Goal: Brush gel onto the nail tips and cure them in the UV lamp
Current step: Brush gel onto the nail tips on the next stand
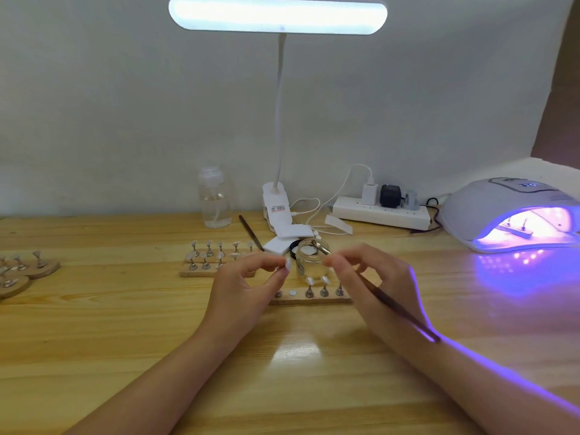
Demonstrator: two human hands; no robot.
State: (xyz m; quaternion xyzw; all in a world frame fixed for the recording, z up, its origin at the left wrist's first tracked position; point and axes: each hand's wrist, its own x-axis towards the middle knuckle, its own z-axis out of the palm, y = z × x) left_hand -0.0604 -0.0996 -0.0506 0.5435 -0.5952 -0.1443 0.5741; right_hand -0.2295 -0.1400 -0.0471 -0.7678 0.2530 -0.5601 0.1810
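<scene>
Up close, the left hand (248,277) pinches a small stand between thumb and forefinger, and the pale oval nail tip (288,263) on it shows glossy just beyond the fingertips. The right hand (370,274) grips a thin dark brush (398,309) like a pen; its metal ferrule end reaches into the open mouth of a small clear glass jar (309,260), and the bristles themselves are hard to make out. In front of the jar lies a pale wooden strip (314,299) bearing three little metal stands with nail tips and one bare white disc; its left end is hidden behind the left hand. A second wooden holder (201,268), farther left, carries two rows of similar stands. The table (125,340) is smooth, varnished, light-grained wood. At the right edge the rounded white UV lamp (489,211) glows violet, partly cut off by the frame; inside, a strip with stands is faintly visible. A white bar-shaped desk lamp (277,14) shines overhead.
</scene>
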